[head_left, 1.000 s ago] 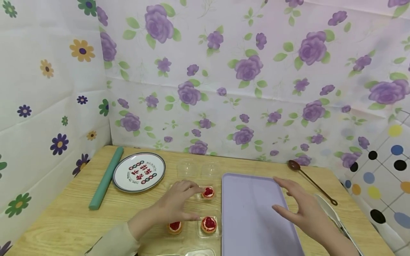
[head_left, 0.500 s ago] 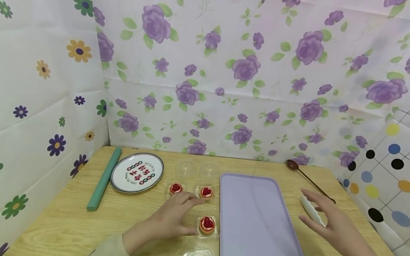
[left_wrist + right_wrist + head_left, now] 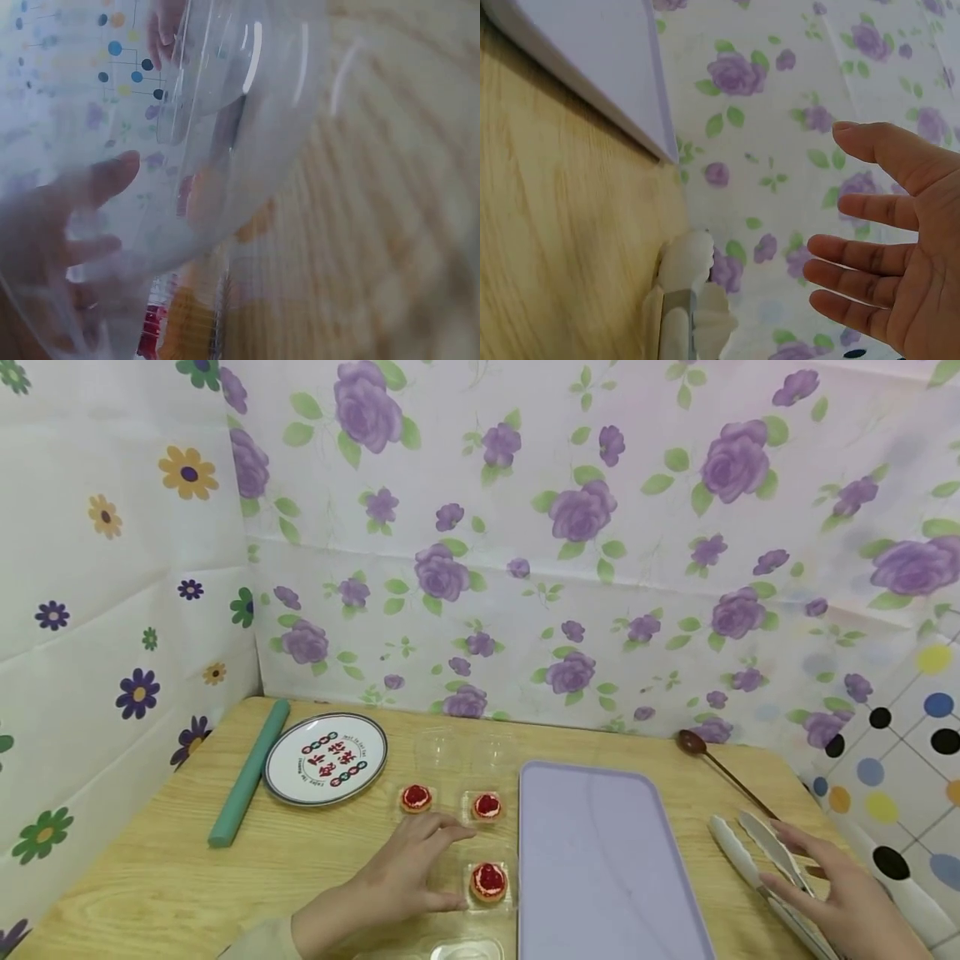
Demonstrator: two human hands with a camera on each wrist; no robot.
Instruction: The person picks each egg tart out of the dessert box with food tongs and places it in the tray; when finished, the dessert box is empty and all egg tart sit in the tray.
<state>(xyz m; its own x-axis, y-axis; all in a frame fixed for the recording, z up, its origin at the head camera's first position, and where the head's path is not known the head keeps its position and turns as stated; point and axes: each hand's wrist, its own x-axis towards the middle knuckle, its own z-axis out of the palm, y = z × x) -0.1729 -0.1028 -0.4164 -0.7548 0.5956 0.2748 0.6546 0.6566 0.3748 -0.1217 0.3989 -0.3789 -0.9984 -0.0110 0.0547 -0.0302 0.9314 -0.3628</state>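
Small red-topped tarts in clear plastic boxes stand in the middle: one at back left (image 3: 416, 797), one at back right (image 3: 487, 807), one in front (image 3: 489, 882). My left hand (image 3: 408, 872) is beside the front tart, thumb and forefinger apart at its box's left side. Clear plastic (image 3: 277, 127) fills much of the left wrist view, with that hand's fingers seen through it. My right hand (image 3: 847, 893), fingers spread, hovers by white scallop-tipped tongs (image 3: 735, 853) lying on the table. In the right wrist view its palm (image 3: 937, 262) shows bare, apart from the tongs (image 3: 686, 259).
A lavender tray (image 3: 600, 860) lies between the hands. Behind the tarts stand clear lids (image 3: 437, 750); another clear box (image 3: 467, 950) is at the front edge. Left are a white plate (image 3: 288, 777) and a green rod (image 3: 250, 777); a brown ladle (image 3: 692, 742) lies back right.
My right hand has moved right, from above the tray to the tongs, which show more fully now. The left hand has drawn slightly toward me, uncovering the back left tart.
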